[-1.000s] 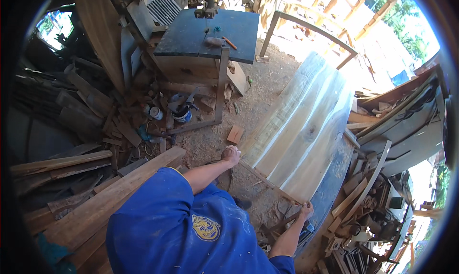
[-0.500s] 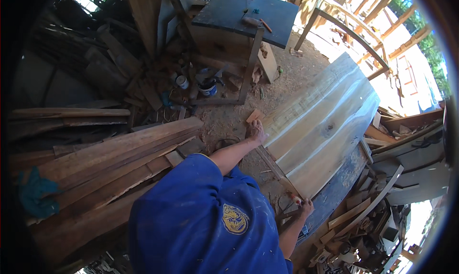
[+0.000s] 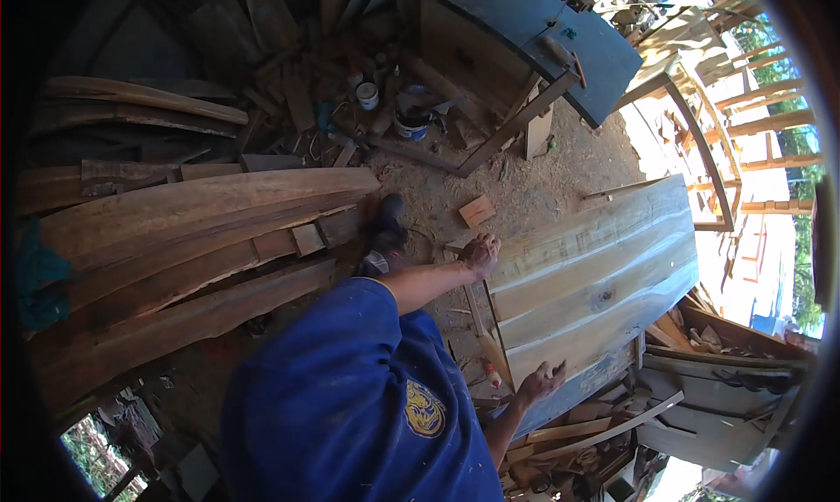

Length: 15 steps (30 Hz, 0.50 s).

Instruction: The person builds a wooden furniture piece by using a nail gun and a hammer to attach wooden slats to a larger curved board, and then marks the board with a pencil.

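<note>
Wooden panel [image 3: 582, 270] lies right of center; left hand [image 3: 479, 256] curls at its corner, grip unclear; right hand [image 3: 540, 383] spread.

A carpenter's workshop, open to daylight.
Around me: stacked boards [image 3: 210, 197], a broad wooden panel [image 3: 591, 270], heaped offcuts [image 3: 569, 429], a blue-topped table [image 3: 512, 12] and shavings strewn over the floor [image 3: 588, 152].

Blue table [image 3: 573, 393] supports the striped wooden panel [image 3: 573, 270], its top exposed along the panel's lower long edge, and the dirt floor [image 3: 525, 185], littered with shavings [image 3: 579, 145], carries a small wood block [image 3: 477, 210] near the panel's upper left corner.
</note>
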### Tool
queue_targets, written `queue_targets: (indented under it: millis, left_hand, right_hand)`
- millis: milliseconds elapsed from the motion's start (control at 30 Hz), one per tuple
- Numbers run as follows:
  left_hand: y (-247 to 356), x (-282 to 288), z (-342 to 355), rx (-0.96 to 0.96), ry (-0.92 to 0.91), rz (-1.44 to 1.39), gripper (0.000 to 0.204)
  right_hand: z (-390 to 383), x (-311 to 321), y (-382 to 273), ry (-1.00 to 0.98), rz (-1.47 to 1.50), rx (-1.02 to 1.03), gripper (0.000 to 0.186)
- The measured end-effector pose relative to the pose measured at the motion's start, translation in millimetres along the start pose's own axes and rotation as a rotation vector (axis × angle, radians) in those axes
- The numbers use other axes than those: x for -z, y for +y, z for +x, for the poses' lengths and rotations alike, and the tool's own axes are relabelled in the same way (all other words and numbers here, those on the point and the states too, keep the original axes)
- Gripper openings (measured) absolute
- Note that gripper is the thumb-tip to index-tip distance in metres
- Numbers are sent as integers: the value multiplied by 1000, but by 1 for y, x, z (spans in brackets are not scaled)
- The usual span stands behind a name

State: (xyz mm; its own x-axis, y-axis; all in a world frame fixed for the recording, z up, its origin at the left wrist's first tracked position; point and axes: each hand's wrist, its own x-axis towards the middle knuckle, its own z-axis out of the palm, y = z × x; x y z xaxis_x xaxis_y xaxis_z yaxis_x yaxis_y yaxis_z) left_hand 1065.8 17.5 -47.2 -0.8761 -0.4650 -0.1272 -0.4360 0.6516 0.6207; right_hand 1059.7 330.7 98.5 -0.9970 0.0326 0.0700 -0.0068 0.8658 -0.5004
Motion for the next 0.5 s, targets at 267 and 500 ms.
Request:
queue_targets:
  millis: [267,500]
  left_hand:
    - [-118,68,-37,-18,-258,-420,59]
    - [-321,51,-69,798,-251,-1224,54]
  right_hand:
    - [47,-228,-278,-684,238,343,46]
    - [121,-649,-370,-1058,62,443,72]
